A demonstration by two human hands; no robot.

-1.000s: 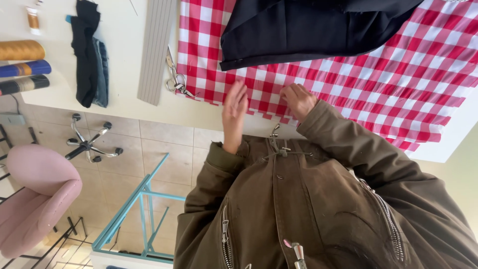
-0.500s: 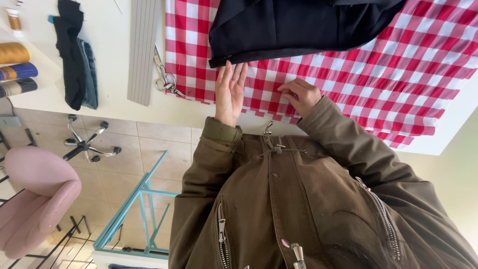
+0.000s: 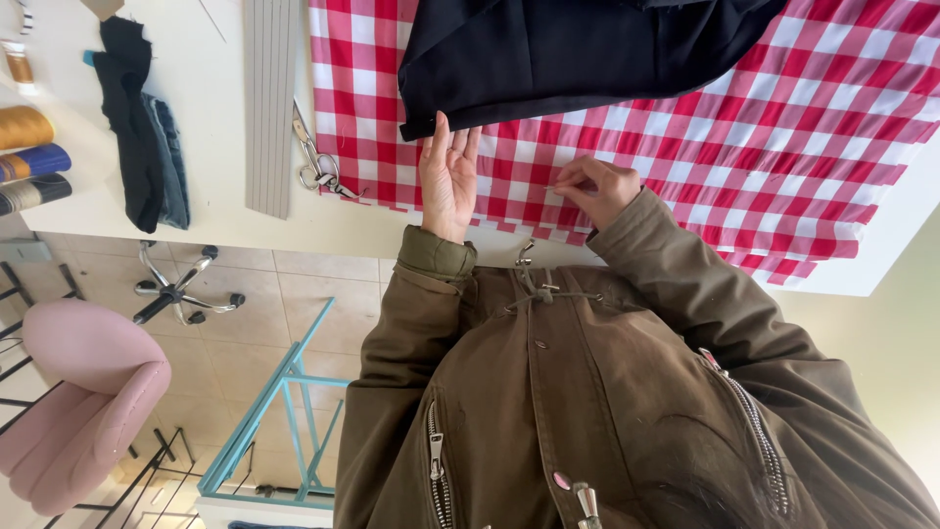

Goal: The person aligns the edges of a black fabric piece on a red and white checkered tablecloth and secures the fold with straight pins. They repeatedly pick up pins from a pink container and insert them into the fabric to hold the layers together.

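1. The left hand (image 3: 448, 181) lies flat and open on the red-and-white checked cotton cloth (image 3: 783, 147), fingers straight and together, their tips touching the lower hem of the black folded fabric (image 3: 558, 54); its grip holds nothing.
2. The right hand (image 3: 595, 188) rests on the same checked cloth just beside the left; its grip is narrow, thumb and forefinger pinched together on something thin, too small to tell what it is.
3. The checked cloth is spread over the right part of the white bench (image 3: 211, 211), its near edge hanging close to the bench's front edge; the black fabric lies on top of it, towards the far side.
4. Both arms wear an olive-brown zipped jacket (image 3: 587, 392).
5. A pair of metal scissors (image 3: 315, 162) lies on the bench at the cloth's left edge, touching it; beside them stands a grey ribbed strip (image 3: 269, 98).
6. Further left lie dark folded fabric pieces (image 3: 137, 127), and at the bench's left end several thread spools (image 3: 27, 157) in yellow, blue and dark tones.
7. Below the bench, on the tiled floor (image 3: 245, 323), stand a pink upholstered chair (image 3: 78, 392) and a light-blue metal frame (image 3: 284, 411).
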